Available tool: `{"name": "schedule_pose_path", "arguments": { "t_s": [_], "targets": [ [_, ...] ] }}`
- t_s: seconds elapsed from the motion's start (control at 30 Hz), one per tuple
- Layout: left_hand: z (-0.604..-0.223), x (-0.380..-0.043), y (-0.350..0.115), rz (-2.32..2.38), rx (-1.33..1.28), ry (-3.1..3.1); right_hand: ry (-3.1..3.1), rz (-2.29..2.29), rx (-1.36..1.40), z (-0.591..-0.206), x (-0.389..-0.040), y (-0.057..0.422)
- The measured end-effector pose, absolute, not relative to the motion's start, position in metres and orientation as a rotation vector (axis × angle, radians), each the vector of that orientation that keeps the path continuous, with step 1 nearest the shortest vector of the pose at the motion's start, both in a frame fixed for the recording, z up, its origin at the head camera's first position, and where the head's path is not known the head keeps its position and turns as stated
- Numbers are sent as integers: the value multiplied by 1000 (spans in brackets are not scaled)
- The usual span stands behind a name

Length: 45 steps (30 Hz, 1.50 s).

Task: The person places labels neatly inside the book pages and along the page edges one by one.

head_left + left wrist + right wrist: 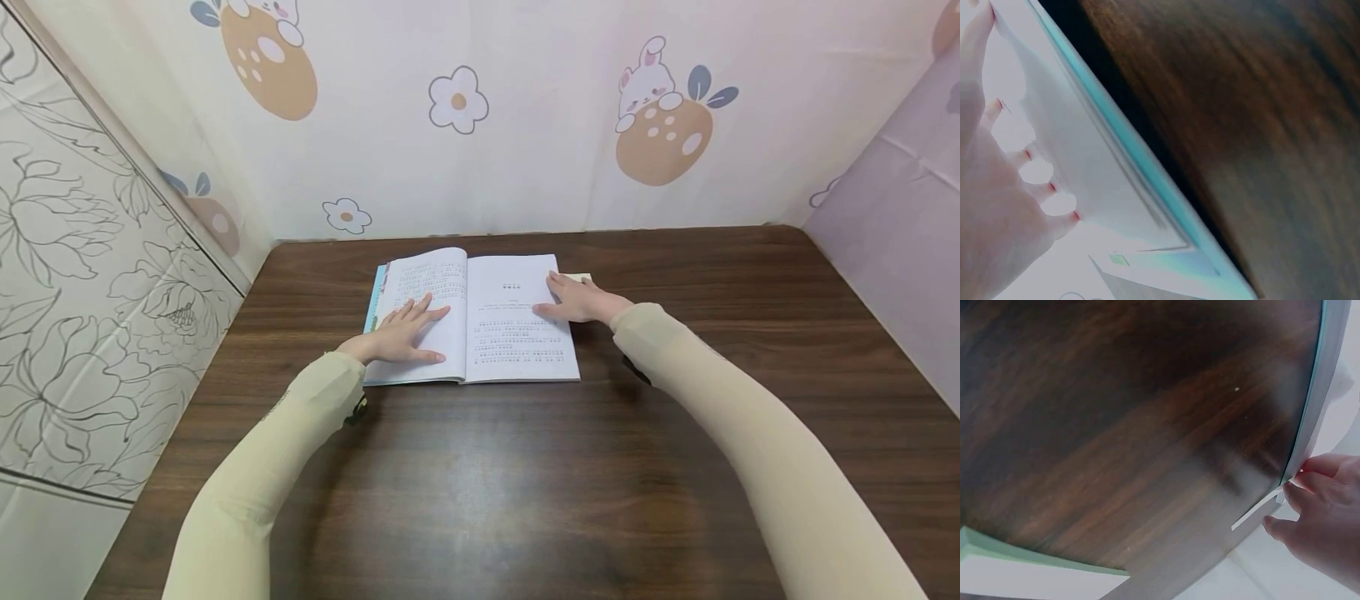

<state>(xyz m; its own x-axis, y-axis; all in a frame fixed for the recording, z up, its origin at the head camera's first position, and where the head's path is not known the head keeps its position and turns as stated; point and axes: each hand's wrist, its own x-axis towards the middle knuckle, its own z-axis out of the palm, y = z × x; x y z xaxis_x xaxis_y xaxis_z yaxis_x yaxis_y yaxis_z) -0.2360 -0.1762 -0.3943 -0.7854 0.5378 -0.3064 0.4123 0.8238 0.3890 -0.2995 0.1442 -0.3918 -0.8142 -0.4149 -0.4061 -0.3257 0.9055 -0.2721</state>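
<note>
An open book [517, 292] lies on the dark wooden table, with printed text on both pages and a light blue cover edge showing at the left. My left hand [401, 335] rests spread on the left page, thumb and fingers apart. In the left wrist view, that hand [1010, 187] lies across the bright page, above the book's blue edge [1129, 150]. On the right page's outer edge rests my right hand [573, 300], thumb toward me. A pale yellowish piece [579, 277] sticks out past that edge, beside the right hand; its kind is unclear.
The brown wooden table [480, 483] extends around the book. Behind it hangs a pale curtain [540, 167] with rabbits and flowers. A white panel with drawn flowers [82, 250] stands at left. A white, green-edged object [1041, 572] appears low in the right wrist view.
</note>
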Motion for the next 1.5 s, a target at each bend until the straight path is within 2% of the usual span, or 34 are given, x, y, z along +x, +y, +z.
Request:
{"name": "schedule_pose_path", "arguments": {
  "t_s": [1.17, 1.5],
  "targets": [
    [-394, -236, -176, 359, 691, 2586, 2590, -267, -633, -390, -280, 139],
    [-396, -238, -175, 373, 687, 2588, 2693, -462, -715, -374, -266, 146]
  ]
}}
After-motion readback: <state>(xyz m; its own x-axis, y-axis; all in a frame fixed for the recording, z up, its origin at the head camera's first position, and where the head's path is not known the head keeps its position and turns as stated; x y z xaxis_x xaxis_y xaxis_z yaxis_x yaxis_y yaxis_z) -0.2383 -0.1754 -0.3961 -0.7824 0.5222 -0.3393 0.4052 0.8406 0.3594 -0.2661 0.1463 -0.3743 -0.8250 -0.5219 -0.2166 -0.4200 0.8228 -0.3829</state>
